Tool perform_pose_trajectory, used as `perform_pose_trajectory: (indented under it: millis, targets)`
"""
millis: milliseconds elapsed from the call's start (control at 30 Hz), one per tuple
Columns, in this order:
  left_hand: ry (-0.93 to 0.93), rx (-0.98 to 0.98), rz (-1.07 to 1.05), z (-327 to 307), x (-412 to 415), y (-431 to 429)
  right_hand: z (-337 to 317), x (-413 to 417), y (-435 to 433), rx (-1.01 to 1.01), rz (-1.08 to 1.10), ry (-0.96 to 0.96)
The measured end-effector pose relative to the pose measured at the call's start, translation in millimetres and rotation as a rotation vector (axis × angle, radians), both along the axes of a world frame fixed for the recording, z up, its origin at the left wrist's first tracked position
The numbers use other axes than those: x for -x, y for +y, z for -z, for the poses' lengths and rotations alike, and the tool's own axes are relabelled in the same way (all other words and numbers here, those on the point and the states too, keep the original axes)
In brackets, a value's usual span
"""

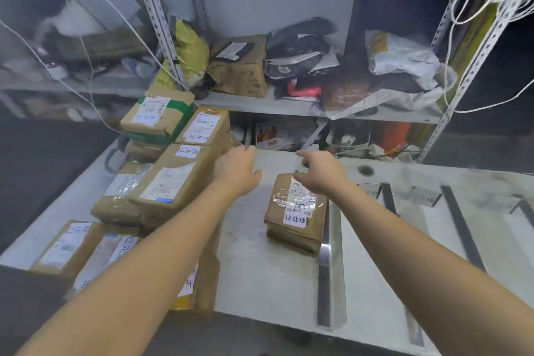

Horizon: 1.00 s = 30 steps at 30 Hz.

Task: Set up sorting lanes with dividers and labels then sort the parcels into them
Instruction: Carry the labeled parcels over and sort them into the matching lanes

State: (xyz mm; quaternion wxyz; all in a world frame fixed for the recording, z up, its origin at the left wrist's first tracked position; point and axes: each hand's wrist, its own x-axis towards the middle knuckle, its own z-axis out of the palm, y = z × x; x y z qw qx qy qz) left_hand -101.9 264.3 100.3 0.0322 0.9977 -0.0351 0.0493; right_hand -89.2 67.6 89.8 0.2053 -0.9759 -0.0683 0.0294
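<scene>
Head view: you are reaching both arms over the table (260, 277), left hand (238, 169) and right hand (322, 172) loosely spread, empty, right hovering above a parcel (296, 214).

A white table (260, 269) carries a brown parcel (296, 211) near centre. Stacked parcels (161, 182) crowd nine o'clock, while dark divider strips (462, 228) and what seem paper labels (426, 197) lie toward three.
</scene>
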Motion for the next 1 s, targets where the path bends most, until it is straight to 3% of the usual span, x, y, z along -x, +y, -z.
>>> perform_pose_trajectory:
  millis: [300, 733, 800, 1000]
  targets:
    - [-0.08, -0.061, -0.135, -47, 35, 72, -37, 20, 52, 0.083, -0.094, -0.113]
    - [0.044, 0.161, -0.181, -34, 47, 215, -32, 47, 192, -0.037, -0.078, -0.042]
    - [0.082, 0.229, -0.179, -28, 45, 228, -26, 49, 211, -0.087, -0.017, -0.005]
    - [0.309, 0.771, -0.114, 7, 36, 250, -5, 58, 252, -0.426, 0.176, 0.227]
